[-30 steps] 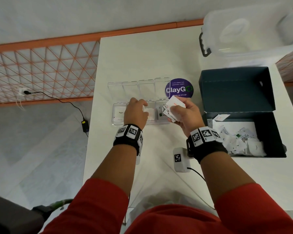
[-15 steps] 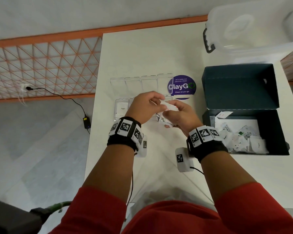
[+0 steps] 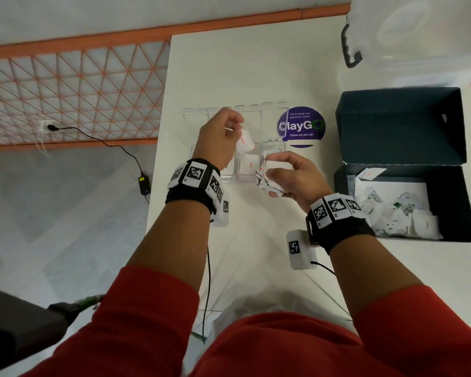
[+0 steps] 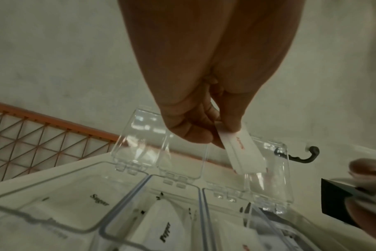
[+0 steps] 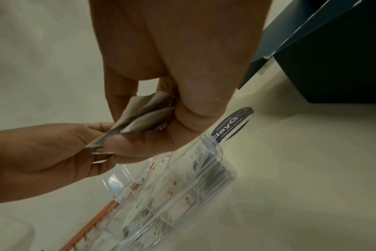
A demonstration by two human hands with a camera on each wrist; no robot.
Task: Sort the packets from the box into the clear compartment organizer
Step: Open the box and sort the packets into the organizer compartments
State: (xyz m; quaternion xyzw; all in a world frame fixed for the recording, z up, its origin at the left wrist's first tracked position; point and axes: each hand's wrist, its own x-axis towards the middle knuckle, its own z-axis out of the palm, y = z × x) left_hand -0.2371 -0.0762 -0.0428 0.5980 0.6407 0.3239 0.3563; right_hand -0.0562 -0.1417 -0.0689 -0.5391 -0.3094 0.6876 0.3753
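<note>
My left hand (image 3: pixel 235 131) pinches one white packet with red print (image 3: pixel 244 141) above the middle of the clear compartment organizer (image 3: pixel 273 144). The left wrist view shows that packet (image 4: pixel 243 151) hanging from thumb and fingers over the open lids, with a Sugar packet (image 4: pixel 99 200) and a Pepper packet (image 4: pixel 165 232) lying in compartments below. My right hand (image 3: pixel 272 170) grips a bundle of several packets (image 3: pixel 265 182) just in front of the organizer's right end. The dark blue box (image 3: pixel 340 180) stands open at the right with more packets (image 3: pixel 392 210) inside.
A purple ClayGo sticker (image 3: pixel 301 126) lies between the organizer and the box. A clear plastic bin (image 3: pixel 408 36) stands at the far right corner. A white tagged module (image 3: pixel 301 251) with a cable hangs by my right wrist. The table's left edge borders an orange mesh railing (image 3: pixel 65 91).
My left hand went from the organizer to the right hand's bundle, took one red-printed packet, and has drawn back left over the organizer. The right hand stays in place with the bundle.
</note>
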